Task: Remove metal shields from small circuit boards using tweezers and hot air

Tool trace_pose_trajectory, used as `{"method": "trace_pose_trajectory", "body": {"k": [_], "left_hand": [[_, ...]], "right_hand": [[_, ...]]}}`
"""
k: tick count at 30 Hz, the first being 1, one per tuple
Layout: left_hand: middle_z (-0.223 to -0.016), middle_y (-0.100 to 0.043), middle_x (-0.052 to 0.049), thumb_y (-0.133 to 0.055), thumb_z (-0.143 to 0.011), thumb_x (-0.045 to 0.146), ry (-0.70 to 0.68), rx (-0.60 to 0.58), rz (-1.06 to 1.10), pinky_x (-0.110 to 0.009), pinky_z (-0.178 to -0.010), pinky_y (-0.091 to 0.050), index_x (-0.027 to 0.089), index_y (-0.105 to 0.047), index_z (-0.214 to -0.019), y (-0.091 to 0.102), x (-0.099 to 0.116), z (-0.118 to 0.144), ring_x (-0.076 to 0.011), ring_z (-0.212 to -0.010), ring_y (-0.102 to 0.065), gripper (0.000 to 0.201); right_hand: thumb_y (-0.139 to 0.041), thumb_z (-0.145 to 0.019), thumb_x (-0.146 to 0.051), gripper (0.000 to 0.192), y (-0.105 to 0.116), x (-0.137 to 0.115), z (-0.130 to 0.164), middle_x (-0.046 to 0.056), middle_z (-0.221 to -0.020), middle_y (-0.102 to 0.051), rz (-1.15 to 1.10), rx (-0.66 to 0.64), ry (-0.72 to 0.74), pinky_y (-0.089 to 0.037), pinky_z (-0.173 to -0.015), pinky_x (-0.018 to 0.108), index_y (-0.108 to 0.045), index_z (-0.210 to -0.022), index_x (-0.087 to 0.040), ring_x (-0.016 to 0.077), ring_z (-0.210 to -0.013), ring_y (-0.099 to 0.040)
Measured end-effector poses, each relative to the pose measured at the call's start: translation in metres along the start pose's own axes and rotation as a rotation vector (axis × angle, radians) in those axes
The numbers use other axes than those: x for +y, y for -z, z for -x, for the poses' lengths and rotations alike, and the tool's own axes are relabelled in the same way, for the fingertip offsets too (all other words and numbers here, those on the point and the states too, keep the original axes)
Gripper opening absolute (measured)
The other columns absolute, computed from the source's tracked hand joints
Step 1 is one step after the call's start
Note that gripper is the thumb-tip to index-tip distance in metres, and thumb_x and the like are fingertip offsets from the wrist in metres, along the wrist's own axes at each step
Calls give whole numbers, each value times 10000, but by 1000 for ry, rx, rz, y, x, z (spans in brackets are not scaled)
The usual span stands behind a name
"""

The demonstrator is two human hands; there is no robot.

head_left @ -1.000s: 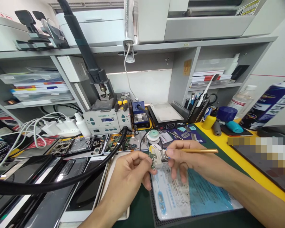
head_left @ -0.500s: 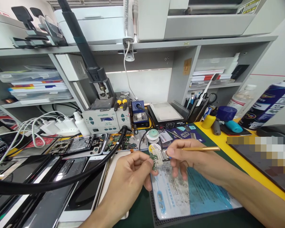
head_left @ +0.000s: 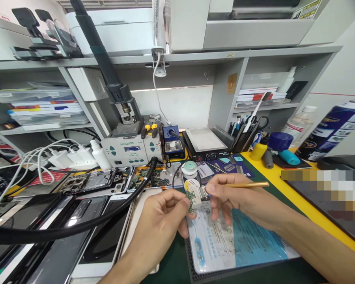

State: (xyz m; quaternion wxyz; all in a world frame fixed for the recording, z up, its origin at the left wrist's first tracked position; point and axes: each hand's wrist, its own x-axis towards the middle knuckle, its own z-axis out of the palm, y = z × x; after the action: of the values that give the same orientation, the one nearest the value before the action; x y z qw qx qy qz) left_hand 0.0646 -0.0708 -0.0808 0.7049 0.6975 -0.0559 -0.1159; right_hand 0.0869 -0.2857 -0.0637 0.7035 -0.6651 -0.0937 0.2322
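Observation:
My left hand (head_left: 165, 221) is closed, pinching a small green circuit board (head_left: 191, 202) between thumb and fingers, so part of the board is hidden. Opposite it, my right hand (head_left: 227, 199) grips a slim gold-coloured pen-like tool (head_left: 248, 184), whose back end points right. At my right fingertips shows a small silvery piece (head_left: 203, 192); whether it belongs to the tool I cannot tell. Both hands are held above a blue and white printed mat (head_left: 219, 248). Just behind the board sits a round container with a pale green top (head_left: 190, 168).
Several phones and phone parts (head_left: 106, 232) lie at the left, with a thick black hose (head_left: 85, 234) arching over them. Behind stand a hot-air station (head_left: 130, 150), a tray of circuit boards (head_left: 156, 175) and a flat heating plate (head_left: 207, 140). Bottles and a spray can (head_left: 328, 132) stand right.
Both hands keep their grips. The right hand and the gold tool sit slightly further left in the picture; the whole view has also shifted a little.

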Motion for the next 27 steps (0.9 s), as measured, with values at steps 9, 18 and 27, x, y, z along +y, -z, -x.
{"method": "trace_pose_trajectory", "body": {"k": [9,18,27], "left_hand": [[-649,-678,-12,-639,-888,390,-10,10,-9,-215,-535,-457,157,-651,-760,0,0,1,-104,-483,-571,266],[-603,-657,-2,-632,-885,389,-11,-1,-41,-203,-527,-429,162,-634,-746,0,2,0,-103,-492,-560,266],[-537,-627,5,-628,-893,408,-23,-14,-72,-213,-531,-444,168,-641,-744,-1,1,1,-118,-488,-558,282]], "right_hand": [[-782,-854,-438,321,-2,1,0,44,-717,-675,20,18,14,-562,-491,217,-652,-819,-147,196,-665,-717],[-784,-844,-502,385,-1,2,1,45,-705,-674,28,13,22,-550,-481,207,-645,-816,-143,189,-656,-714],[-779,-846,-503,384,-1,0,0,46,-715,-662,14,14,20,-548,-485,208,-648,-809,-144,184,-652,-705]]}}
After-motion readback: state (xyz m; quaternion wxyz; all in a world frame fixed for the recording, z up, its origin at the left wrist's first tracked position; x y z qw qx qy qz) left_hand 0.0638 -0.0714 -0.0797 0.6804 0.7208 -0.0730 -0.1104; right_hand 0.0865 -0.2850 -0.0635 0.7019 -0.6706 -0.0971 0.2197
